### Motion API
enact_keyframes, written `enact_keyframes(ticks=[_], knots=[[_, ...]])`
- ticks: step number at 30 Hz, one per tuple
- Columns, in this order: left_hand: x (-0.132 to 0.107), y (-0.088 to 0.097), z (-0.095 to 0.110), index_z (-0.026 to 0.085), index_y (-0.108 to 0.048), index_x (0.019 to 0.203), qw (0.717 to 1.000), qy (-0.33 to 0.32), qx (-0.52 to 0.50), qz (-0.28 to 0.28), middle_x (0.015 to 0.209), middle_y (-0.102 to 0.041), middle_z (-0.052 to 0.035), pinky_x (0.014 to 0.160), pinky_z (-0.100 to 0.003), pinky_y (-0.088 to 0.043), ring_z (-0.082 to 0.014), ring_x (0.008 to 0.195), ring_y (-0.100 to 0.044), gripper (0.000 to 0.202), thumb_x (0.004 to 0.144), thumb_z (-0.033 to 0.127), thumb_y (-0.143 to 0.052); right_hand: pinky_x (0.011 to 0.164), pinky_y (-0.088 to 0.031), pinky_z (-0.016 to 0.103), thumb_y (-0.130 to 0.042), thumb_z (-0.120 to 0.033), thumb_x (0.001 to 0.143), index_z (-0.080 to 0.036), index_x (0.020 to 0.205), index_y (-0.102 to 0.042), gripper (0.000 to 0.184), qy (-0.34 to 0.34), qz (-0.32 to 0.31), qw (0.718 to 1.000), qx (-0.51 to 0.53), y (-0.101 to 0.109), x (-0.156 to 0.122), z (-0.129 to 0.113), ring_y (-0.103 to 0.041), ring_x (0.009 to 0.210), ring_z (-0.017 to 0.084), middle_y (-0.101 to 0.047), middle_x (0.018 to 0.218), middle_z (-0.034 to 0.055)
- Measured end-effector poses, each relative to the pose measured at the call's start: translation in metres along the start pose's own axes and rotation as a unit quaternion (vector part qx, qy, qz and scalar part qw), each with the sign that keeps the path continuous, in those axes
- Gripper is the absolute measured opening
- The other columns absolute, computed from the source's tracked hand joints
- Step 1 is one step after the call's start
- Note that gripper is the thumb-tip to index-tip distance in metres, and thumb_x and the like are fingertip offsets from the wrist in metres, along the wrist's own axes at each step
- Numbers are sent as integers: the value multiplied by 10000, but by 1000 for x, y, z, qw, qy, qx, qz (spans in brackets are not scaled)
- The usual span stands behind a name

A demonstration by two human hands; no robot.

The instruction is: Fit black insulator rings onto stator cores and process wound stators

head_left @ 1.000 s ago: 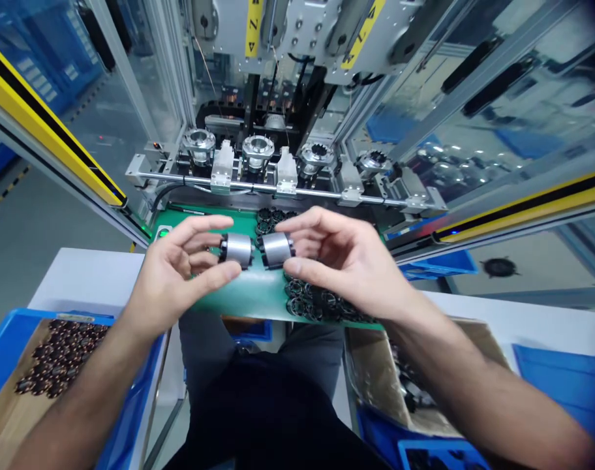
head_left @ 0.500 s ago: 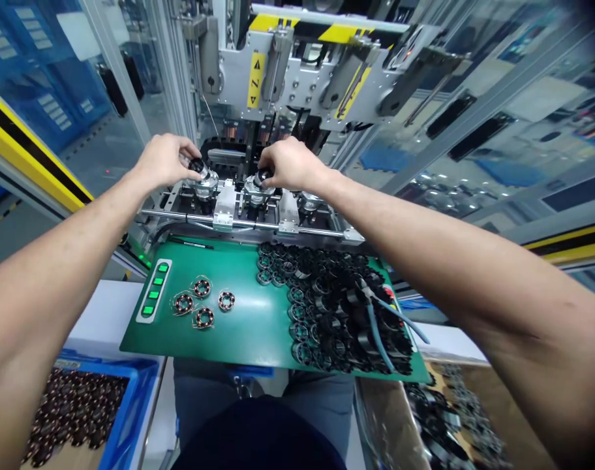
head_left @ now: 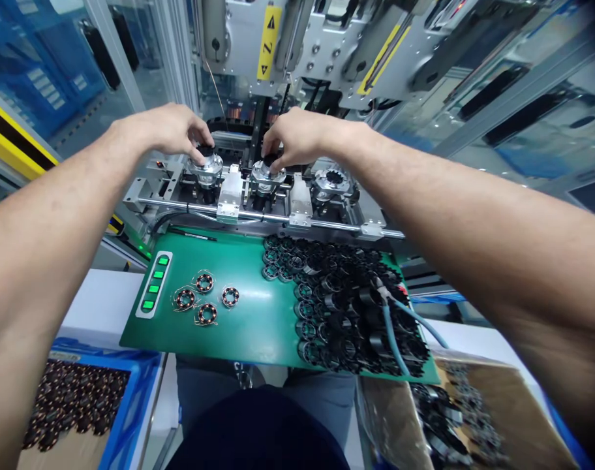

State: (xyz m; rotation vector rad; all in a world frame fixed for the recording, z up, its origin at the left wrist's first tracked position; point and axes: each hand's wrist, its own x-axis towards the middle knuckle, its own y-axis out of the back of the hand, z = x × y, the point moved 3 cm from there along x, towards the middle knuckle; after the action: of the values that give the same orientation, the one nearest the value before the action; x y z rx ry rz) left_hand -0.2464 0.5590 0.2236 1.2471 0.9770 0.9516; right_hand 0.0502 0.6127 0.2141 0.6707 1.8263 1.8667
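Observation:
My left hand [head_left: 177, 132] is closed around a black stator core [head_left: 205, 151] at the top of the left metal fixture [head_left: 207, 175]. The thumb and fingers grip its sides. At the middle fixture [head_left: 267, 179], my right hand [head_left: 297, 138] pinches another black stator core [head_left: 270, 158], largely covered by the fingers. A third fixture [head_left: 329, 189] to the right carries a black toothed core [head_left: 335, 177], untouched by either hand. Several copper-wound stators [head_left: 207, 314] lie on the green mat [head_left: 258, 333] below.
Many black cores [head_left: 327, 282] crowd the mat's right half, with blue-handled pliers [head_left: 389, 326] on top. A green-button panel [head_left: 154, 285] and pen [head_left: 194, 235] lie left. A blue bin [head_left: 136, 411] holds wound stators; a cardboard box [head_left: 513, 405] stands right. Machine heads [head_left: 321, 52] hang above.
The core in my left hand was tilted above the left fixture and is now lower, at its top. My right hand stays at the middle fixture. The view has shifted, showing the third fixture more fully.

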Motion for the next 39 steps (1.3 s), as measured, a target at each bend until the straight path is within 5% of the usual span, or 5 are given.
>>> enact_keyframes(ticks=[5,10,15,31,39], knots=[[-4,3,6,-106,-769,1462,1000,-21,5,-10,1239,-877,-54,1087,-537,-593,-310,1258,-843,1036,969,731,-407,1170,-626,460,-779,-694,1074,19,1272,-877,746,-23,-53,998,12,7,-2,4,-862,1250,264,-926,1259,80],[-48,-23,25,-34,-689,1647,993,-34,26,106,1621,-777,-181,1295,-657,-525,-409,1618,-679,937,1191,690,-306,1392,-565,665,-872,-287,1079,-82,1533,-827,500,-70,29,996,37,-22,-37,-23,-788,1498,422,-860,1526,177],[-74,-67,34,46,-507,1855,990,-42,-9,132,1935,-488,-251,1466,-661,-432,-465,1789,-507,789,1193,448,-657,1435,-409,869,-658,-309,1038,-102,1937,-342,975,-90,81,989,84,-77,-79,-58,-462,1794,580,-332,2030,218],[-98,-66,46,209,-791,1607,965,36,-136,222,1784,-712,-129,1460,-592,-474,-360,1680,-646,646,1032,467,-654,1485,-461,597,-645,-313,1142,-58,1810,-568,719,-89,113,985,93,-62,-82,-84,-508,1799,406,-540,1908,258],[-235,-101,122,159,-627,1679,854,166,-208,448,1770,-640,-234,1354,-532,-568,-349,1696,-586,657,1146,542,-595,1354,-563,717,-853,-452,1148,-224,1670,-701,589,-206,163,962,80,-42,-161,-14,-650,1626,410,-637,1787,169]])
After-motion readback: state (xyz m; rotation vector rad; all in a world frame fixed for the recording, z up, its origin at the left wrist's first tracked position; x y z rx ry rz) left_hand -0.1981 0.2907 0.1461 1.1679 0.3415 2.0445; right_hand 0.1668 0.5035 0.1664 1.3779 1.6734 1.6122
